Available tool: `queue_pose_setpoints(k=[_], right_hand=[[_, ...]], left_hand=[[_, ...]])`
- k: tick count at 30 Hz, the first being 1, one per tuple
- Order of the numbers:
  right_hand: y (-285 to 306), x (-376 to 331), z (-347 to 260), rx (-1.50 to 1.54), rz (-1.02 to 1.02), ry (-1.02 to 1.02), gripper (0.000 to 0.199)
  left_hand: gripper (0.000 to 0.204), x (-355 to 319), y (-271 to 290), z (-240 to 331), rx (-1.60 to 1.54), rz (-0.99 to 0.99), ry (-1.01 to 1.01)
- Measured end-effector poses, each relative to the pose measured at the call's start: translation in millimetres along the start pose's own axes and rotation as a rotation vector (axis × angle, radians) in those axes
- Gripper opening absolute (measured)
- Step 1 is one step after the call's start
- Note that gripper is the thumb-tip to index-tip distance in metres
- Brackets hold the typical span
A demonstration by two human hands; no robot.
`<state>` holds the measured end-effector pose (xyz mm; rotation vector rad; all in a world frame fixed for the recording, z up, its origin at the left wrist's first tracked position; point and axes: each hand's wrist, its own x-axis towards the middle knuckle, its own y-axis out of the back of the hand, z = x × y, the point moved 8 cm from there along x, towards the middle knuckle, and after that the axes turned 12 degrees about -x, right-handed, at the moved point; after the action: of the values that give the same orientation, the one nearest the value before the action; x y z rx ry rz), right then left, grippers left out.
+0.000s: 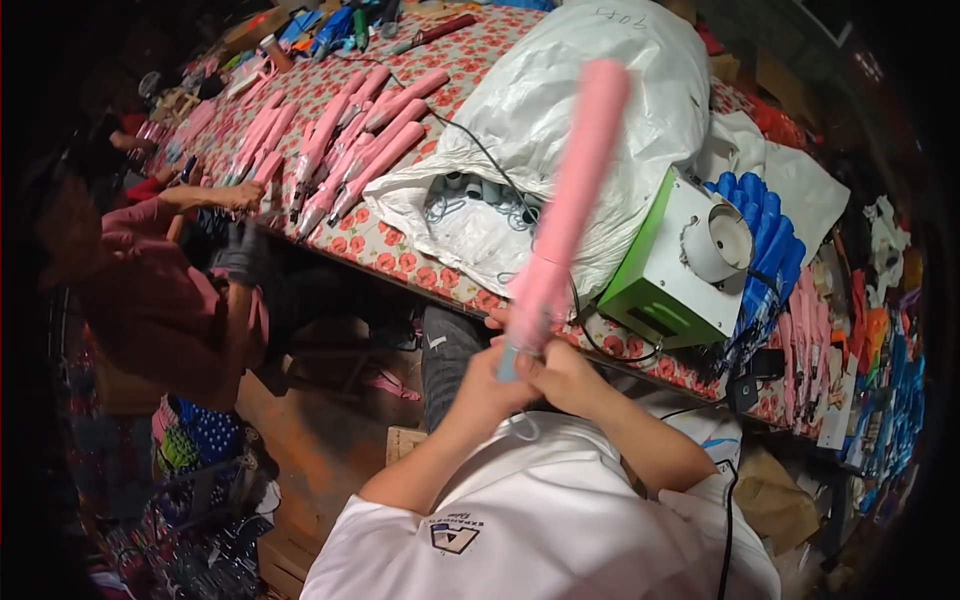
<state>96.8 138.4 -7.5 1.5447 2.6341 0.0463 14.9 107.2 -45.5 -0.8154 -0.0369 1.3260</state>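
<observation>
A pink folded umbrella points up and slightly right in front of me, its upper end blurred. At its lower end is a grey-blue handle, with a pale wrist loop hanging below. My left hand is closed around the handle end. From the other side my right hand is closed on the lower part of the umbrella, its thumb near the handle. Some of the fingers are hidden behind the umbrella.
Several pink umbrellas lie on the flowered tablecloth. A white sack holds grey handles. Right of it stands a green-and-white machine by blue umbrellas. A co-worker sits at left.
</observation>
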Motion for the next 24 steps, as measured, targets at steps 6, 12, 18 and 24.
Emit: queue_pose_setpoints(k=[6, 12, 18, 24], right_hand=[[43, -77, 69, -0.246, -0.014, -0.205, 0.053], [90, -171, 111, -0.59, -0.091, -0.498, 0.05], [283, -300, 149, -1.04, 0.669, -0.988, 0.023], [433, -404, 134, -1.288, 1.528, -1.012, 0.026]], left_hand=[[0.027, 87, 144, 107, 0.24, 0.475, -0.356], [0.043, 164, 142, 184, 1.636, 0.674, -1.006], [0.047, 276, 51, 44, 1.251, 0.151, -0.694], [0.047, 277, 50, 25, 1.007, 0.298, -0.729]])
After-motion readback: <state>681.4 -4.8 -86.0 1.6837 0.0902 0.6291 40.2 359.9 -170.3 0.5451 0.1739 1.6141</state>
